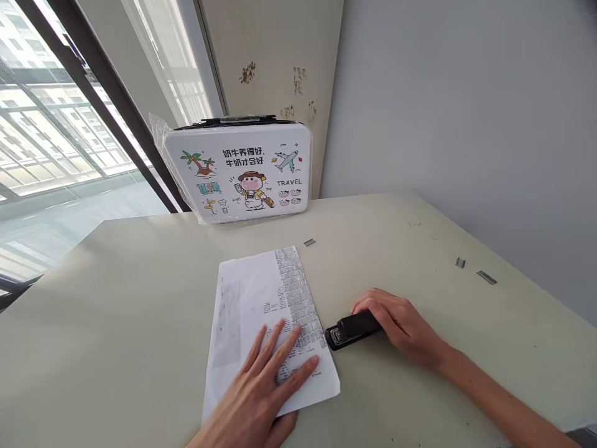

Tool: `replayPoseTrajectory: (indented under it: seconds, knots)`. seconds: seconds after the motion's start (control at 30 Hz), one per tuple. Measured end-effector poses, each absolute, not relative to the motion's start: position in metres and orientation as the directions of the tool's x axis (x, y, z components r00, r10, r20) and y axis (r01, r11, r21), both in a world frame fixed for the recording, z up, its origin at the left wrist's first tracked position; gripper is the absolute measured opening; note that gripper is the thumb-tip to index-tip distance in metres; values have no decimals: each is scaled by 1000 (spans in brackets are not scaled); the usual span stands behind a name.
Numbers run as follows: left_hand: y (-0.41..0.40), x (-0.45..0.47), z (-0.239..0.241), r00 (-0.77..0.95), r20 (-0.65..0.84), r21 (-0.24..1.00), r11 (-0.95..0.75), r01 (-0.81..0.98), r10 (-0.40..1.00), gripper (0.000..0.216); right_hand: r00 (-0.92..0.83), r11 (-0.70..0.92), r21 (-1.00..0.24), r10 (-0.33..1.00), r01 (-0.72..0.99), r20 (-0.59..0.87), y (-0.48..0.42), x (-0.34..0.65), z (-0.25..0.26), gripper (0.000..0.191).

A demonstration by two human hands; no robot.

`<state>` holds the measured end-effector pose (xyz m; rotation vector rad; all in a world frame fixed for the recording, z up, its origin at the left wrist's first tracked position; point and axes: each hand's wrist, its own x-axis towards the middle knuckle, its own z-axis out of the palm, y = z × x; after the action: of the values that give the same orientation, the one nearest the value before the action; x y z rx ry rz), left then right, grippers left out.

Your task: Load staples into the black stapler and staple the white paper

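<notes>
A printed sheaf of paper (252,280) lies on the table in front of me, its right part covered with many rows of staples (298,286). My left hand (265,379) rests flat on the lower part of the paper, fingers spread, with the thumb tucked at the bottom edge. Just right of the paper, my right hand (401,330) is wrapped around the back of a black stapler (354,328). The stapler's front end meets the paper's right edge; whether it overlaps the sheet I cannot tell.
A white case with cartoon prints (252,174), partly in clear plastic, stands at the back of the table (116,323). Short staple strips lie behind the paper (310,242) and at the right (486,277). A grey wall (466,112) borders the right side, with a window at left.
</notes>
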<state>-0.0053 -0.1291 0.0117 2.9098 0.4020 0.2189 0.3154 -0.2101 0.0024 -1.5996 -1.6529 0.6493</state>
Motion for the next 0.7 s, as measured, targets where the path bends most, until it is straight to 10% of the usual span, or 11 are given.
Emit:
replayPoseTrajectory:
  seconds: [0.4,0.7]
  knots:
    - [-60,-67,9,761,214,182,-790,586,613,61,51,-46,-934,998,354,-29,-197,345,10,74]
    - [-63,-91,5,839,151,6,-849,528,523,76,-63,32,-852,998,523,-1,-204,354,9,32]
